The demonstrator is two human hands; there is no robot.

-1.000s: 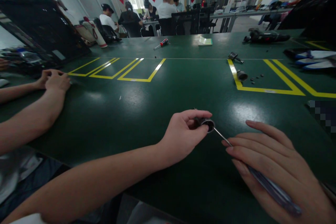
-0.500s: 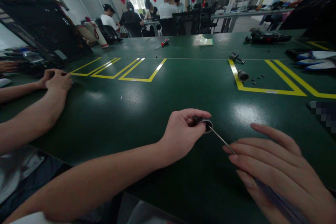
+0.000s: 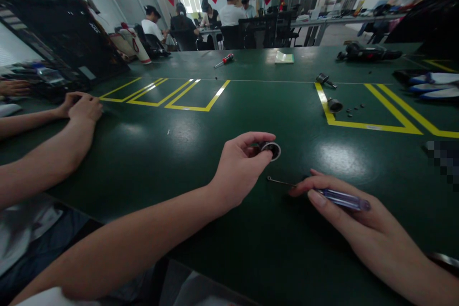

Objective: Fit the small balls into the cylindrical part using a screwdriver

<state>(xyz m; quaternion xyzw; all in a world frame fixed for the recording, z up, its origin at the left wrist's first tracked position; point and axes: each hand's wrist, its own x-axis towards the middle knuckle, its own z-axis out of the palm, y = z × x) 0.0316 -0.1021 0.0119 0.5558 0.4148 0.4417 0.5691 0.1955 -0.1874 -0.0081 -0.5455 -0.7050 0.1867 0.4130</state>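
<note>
My left hand (image 3: 236, 167) is closed around a hollow round metal part (image 3: 276, 151), its open rim facing right and toward me. Thumb and fingers pinch its side, covering much of the body. In my right hand (image 3: 358, 220) lies a screwdriver (image 3: 342, 199) with a clear purple handle, gripped between thumb and fingers. Its thin shaft points left, below the metal part and apart from it. At the shaft's end is a tiny ring-like piece (image 3: 268, 179), too small to make out.
A similar metal cup (image 3: 334, 105), a metal part with a stem (image 3: 325, 80) and several small dark pieces (image 3: 353, 111) lie by the yellow tape. A red screwdriver (image 3: 224, 60) and a notepad (image 3: 284, 57) lie farther back. Another person's hands (image 3: 84, 105) are at the left.
The screwdriver's shaft has come out of the round metal part. My right hand has turned, showing the handle. My left hand and the metal part appear slightly higher and farther left.
</note>
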